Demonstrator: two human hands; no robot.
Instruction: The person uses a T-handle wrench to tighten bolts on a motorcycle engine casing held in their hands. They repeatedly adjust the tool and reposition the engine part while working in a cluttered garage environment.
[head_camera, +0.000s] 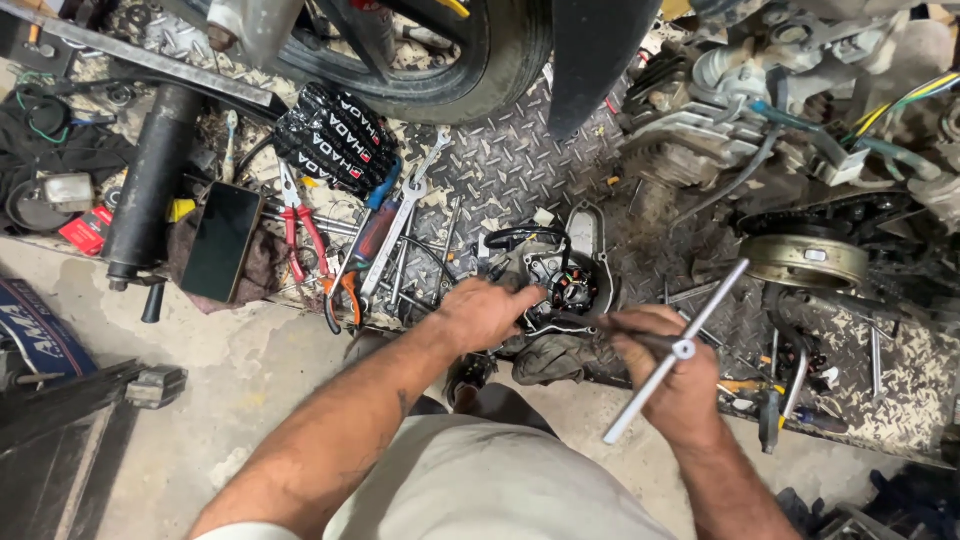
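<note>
We crouch at the edge of a diamond-plate platform (520, 160), where bare concrete floor (230, 370) leaves us some open room on the left; ahead, a motorcycle tyre (470, 70) and an engine (740, 120) close us in. Our left hand (485, 313) rests curled over the stator cover (565, 280), fingers pressed on its rim. Our right hand (672, 375) is closed in a fist around a T-handle wrench (676, 350), its shaft pointing into the cover and its crossbar slanting up to the right. Both forearms reach forward from below. Spanners (400, 235), red pliers (300, 225) and a phone (222, 240) lie just left of the cover.
</note>
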